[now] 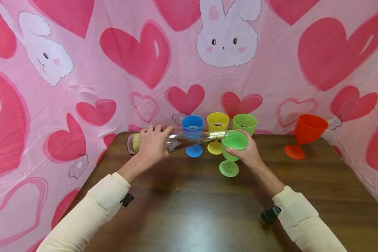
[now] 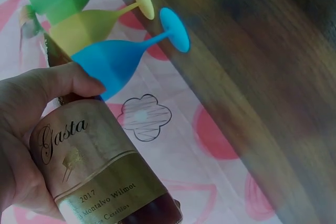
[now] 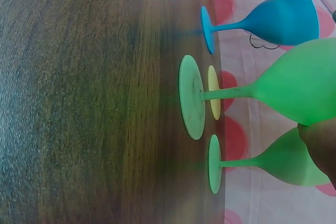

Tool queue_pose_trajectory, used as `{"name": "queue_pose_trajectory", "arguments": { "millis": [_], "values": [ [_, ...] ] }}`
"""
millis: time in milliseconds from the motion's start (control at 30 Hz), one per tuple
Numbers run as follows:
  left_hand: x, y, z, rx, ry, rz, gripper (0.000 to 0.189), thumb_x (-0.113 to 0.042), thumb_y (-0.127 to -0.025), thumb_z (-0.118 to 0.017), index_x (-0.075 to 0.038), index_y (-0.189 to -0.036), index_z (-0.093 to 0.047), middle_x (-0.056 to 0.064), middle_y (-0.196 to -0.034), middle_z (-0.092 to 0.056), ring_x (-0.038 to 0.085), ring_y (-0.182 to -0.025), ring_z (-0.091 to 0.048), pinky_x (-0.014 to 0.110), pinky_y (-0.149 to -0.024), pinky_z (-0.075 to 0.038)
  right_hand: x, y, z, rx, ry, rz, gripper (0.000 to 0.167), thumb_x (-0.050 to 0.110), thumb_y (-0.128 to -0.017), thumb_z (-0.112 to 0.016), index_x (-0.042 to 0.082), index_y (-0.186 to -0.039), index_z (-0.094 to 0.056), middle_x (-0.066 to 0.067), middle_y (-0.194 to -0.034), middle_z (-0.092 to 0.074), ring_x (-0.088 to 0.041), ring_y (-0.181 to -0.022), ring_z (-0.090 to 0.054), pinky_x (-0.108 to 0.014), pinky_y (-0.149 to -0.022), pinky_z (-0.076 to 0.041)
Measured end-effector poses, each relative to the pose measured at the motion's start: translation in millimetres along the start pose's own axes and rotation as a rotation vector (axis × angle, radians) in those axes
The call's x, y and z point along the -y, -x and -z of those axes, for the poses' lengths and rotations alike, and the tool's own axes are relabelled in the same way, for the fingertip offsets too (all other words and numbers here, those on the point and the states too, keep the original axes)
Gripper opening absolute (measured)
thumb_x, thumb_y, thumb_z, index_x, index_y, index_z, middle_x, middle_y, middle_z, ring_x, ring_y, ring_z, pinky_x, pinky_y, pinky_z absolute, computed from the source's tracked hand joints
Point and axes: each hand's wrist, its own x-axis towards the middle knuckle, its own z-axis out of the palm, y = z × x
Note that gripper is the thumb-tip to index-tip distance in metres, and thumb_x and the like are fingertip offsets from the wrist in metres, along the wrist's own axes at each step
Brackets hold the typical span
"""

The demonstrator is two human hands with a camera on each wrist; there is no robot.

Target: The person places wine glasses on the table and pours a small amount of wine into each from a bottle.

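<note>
Fingers of the left hand (image 1: 154, 142) are gripping a glass bottle (image 1: 181, 140) round its body; those of the right hand (image 1: 250, 153) are holding a matte green goblet (image 1: 234, 144) by its bowl. Dark wood-grained table (image 1: 182, 210) is spreading beneath. Bottle is lying near-horizontal, neck at the held goblet's rim. Round-footed blue goblet (image 2: 116, 59), yellow goblet (image 2: 92, 24) and second green goblet (image 3: 291, 161) are standing behind; orange-red goblet (image 1: 307, 136) is standing well apart (gold neck wrap (image 1: 216, 135) is shining).

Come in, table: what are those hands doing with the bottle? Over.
Left hand gripping bottle, tipped sideways. Right hand holding green goblet at bottle's mouth. Blue goblet, yellow goblet behind bottle; nothing seen blocking the mouth.
</note>
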Motion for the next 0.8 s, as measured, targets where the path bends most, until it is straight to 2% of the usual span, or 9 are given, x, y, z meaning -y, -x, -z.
{"name": "queue_pose_trajectory", "arguments": {
  "millis": [433,800],
  "values": [
    [-0.2,-3.6,10.7,-0.024,-0.057,-0.039,0.082,-0.020,-0.065,-0.088,-0.026,-0.139,-0.055,0.018,-0.121,-0.064,0.042,-0.118,-0.055,0.063,-0.098,-0.044,1,-0.5,0,0.004,0.009,0.010,0.077,-0.012,-0.075,-0.075,-0.007,-0.145,-0.042,-0.001,-0.122,-0.059,0.000,-0.102,-0.058,-0.012,-0.089,-0.050],
    [-3.8,-4.5,15.1,-0.006,-0.070,-0.032,0.083,-0.019,-0.064,-0.089,-0.027,-0.139,-0.054,0.019,-0.120,-0.063,0.042,-0.118,-0.054,0.064,-0.098,-0.044,0,-0.4,0,0.015,-0.011,0.014,0.077,-0.013,-0.075,-0.074,-0.007,-0.144,-0.041,0.023,-0.111,-0.060,0.002,-0.102,-0.058,-0.011,-0.089,-0.050]
  ]
}}
